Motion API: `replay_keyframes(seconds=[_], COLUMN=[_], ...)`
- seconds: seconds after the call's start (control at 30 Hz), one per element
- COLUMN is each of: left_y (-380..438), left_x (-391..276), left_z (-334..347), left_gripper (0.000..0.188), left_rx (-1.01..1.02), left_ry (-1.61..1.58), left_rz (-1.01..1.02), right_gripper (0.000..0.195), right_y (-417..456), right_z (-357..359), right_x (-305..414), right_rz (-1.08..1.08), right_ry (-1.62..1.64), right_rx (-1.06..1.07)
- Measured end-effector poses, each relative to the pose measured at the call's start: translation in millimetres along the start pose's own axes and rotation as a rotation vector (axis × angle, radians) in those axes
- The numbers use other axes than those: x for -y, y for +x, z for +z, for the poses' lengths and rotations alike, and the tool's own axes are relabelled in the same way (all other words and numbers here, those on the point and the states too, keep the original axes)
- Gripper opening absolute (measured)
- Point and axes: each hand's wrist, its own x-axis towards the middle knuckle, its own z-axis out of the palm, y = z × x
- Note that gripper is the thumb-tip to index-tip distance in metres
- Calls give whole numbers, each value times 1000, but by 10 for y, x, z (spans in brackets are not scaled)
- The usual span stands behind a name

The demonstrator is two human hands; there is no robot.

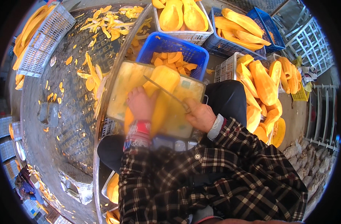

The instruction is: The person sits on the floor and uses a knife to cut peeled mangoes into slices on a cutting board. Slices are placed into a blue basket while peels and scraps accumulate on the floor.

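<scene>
A peeled orange squash piece lies on a yellowed plastic cutting board in front of me. My left hand rests on the squash, its fingers spread and somewhat blurred. In my right hand is the handle of a long kitchen knife, whose blade passes over the squash with the tip towards the upper left. Whether the edge touches the flesh, I cannot tell. Just beyond the board stands a blue plastic basket holding cut squash chunks.
Crates of peeled squash stand around: a white crate beyond, a blue crate beside it, squash halves on the right and a tilted white crate at far left. A wooden edge borders the board; peelings litter the dark surface.
</scene>
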Motion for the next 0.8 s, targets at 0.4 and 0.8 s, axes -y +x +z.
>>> replay_keyframes(seconds=[0.4, 0.8], left_y=[-19, 6], left_x=[4, 33], left_z=[-4, 5], left_gripper=[54, 56], left_rx=[-1, 17], left_ry=[-61, -58], left_rz=[-17, 3], right_gripper=[37, 33], right_y=[229, 1064], right_z=[-199, -551], right_x=[48, 415], right_rz=[27, 110], right_ry=[-210, -259], right_rx=[187, 475])
